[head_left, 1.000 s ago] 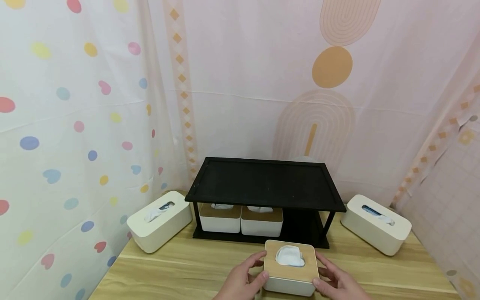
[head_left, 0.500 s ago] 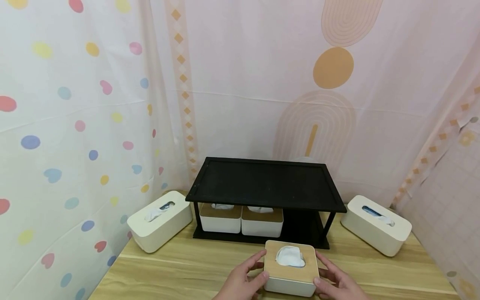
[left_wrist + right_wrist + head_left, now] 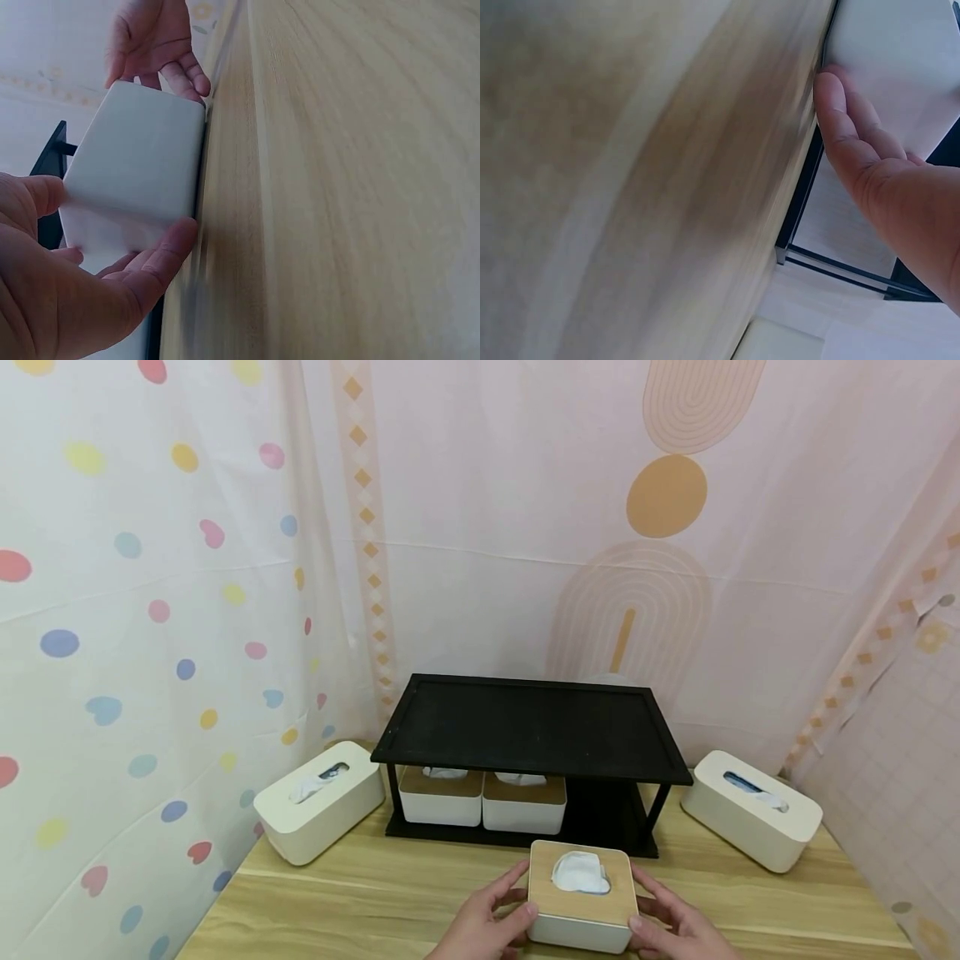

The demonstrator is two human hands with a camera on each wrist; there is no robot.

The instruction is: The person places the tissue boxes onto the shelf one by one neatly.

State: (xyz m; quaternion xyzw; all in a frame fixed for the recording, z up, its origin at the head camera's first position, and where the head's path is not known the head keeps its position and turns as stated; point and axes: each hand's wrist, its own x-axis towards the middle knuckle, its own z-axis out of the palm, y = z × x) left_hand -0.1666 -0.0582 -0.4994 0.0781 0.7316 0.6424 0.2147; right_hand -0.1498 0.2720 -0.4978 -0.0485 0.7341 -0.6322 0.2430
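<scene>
Gripping the wood-topped tissue box from opposite sides, your left hand and right hand have their fingers against its walls, on or just above the worktop, in front of the black rack. Uneven pressure could tilt it; raised too near, its tissue might catch the overhanging top.

One of the hands touches a white box — wood-grained table alongside, black rack beyond.
</scene>
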